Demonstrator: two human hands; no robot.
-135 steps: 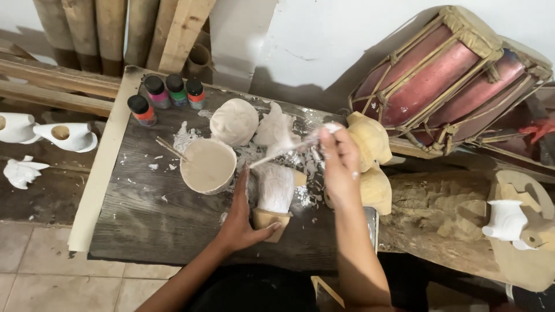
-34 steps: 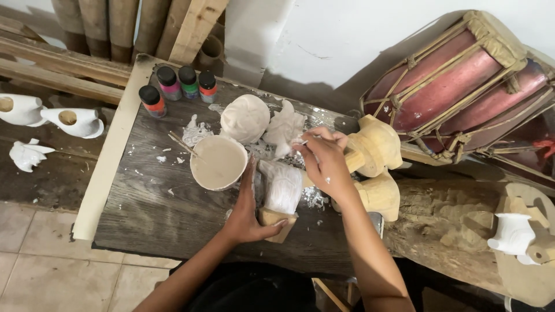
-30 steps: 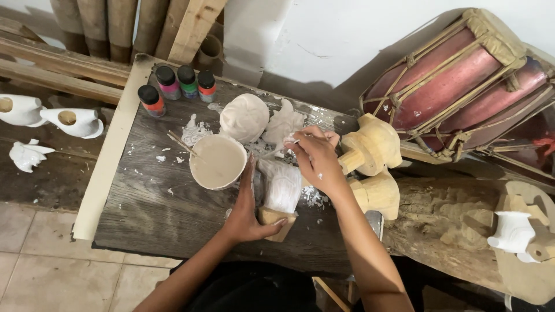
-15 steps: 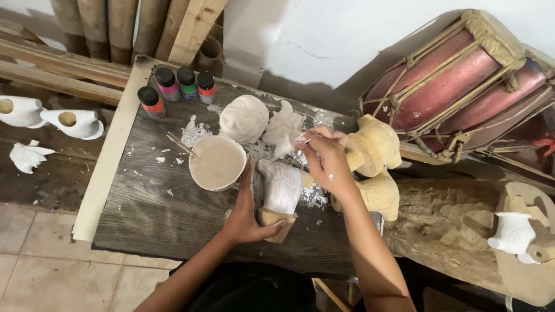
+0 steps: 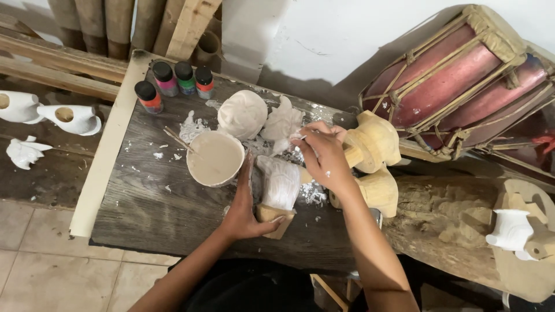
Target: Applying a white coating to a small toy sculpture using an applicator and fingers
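My right hand [image 5: 324, 155] has drifted slightly left since a moment ago, fingers pinched shut on a thin brush. My left hand [image 5: 245, 209] grips the carving [image 5: 279, 186] at centre frame by its base. Its top is coated white; the wooden base stays bare. The paint bowl [image 5: 215, 158] sits just left; unpainted figures [image 5: 373, 164] crowd the right.

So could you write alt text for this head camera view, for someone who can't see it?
A person's left hand steadies a white-coated wooden carving on a dark wooden table while the right hand holds a thin brush above it. A bowl of pale paint sits alongside.
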